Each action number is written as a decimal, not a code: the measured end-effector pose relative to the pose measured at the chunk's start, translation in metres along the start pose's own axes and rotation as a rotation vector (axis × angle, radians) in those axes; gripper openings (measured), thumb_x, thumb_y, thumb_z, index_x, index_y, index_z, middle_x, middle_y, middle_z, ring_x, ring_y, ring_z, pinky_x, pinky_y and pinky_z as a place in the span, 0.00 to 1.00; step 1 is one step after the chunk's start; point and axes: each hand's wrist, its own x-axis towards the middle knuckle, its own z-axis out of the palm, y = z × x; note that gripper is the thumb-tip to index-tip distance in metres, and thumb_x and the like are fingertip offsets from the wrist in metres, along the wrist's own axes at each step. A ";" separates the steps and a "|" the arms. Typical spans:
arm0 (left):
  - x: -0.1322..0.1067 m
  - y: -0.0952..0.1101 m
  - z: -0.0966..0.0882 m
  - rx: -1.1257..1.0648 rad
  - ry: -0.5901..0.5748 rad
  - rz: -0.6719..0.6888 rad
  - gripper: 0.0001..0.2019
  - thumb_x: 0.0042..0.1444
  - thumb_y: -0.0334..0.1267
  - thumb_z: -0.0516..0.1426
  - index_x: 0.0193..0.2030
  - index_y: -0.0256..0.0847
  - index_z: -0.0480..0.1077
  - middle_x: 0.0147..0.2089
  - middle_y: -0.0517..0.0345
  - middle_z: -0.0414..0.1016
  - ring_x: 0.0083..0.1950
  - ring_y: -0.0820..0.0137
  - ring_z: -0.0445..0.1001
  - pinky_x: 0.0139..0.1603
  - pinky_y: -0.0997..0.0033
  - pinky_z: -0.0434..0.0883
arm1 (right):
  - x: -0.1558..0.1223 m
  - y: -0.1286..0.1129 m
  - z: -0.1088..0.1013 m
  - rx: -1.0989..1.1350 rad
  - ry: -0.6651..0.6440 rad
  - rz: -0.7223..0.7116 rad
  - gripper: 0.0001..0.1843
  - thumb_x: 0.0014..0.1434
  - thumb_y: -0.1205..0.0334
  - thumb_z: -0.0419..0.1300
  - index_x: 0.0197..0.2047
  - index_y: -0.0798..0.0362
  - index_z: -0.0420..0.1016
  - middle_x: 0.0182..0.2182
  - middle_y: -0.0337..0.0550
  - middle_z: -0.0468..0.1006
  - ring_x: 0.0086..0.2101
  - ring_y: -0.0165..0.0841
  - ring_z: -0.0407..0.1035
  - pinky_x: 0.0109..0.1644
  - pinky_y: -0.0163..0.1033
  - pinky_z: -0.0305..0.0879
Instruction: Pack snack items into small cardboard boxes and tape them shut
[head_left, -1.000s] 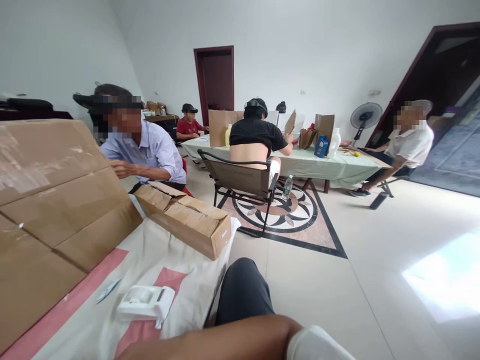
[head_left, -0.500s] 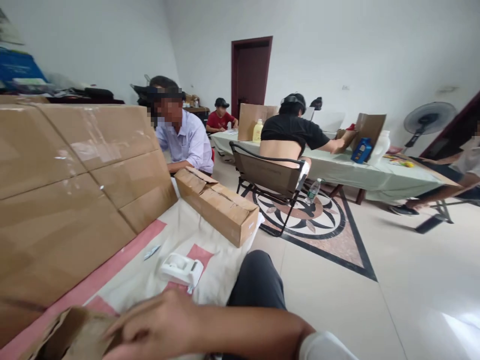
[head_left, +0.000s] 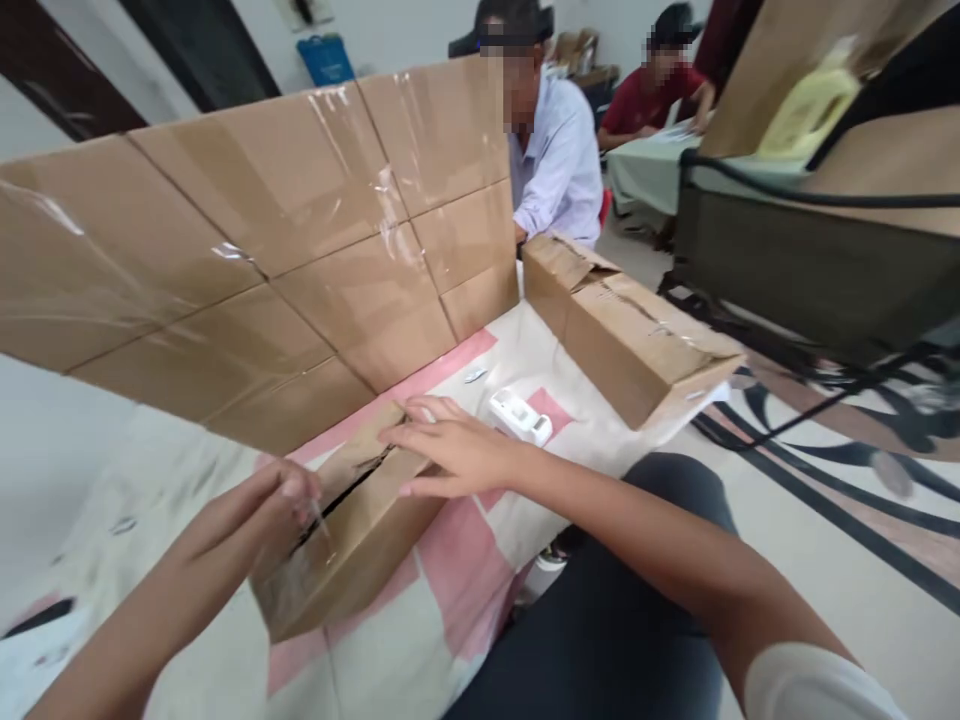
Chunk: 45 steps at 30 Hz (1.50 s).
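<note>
A small cardboard box lies on the cloth-covered table in front of me, its top flaps nearly closed with a dark slit between them. My right hand rests flat on the far flap, fingers stretched out. My left hand pinches a strip of clear tape at the near end of the box top. A white tape dispenser sits just beyond my right hand.
A tall taped cardboard wall stands behind the box. A longer cardboard box lies at the table's far right corner. A person in a light shirt sits beyond it, another in red farther back. A folding chair stands at right.
My view has swung left and down onto the table. Both hands have come into view on the small box, which was barely visible before.
</note>
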 end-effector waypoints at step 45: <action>0.101 0.063 0.018 0.340 -0.224 0.087 0.15 0.56 0.54 0.60 0.36 0.44 0.69 0.31 0.62 0.74 0.32 0.66 0.72 0.31 0.68 0.61 | -0.011 0.008 0.034 0.618 0.308 0.140 0.41 0.60 0.48 0.68 0.69 0.48 0.56 0.60 0.55 0.65 0.66 0.45 0.55 0.69 0.55 0.58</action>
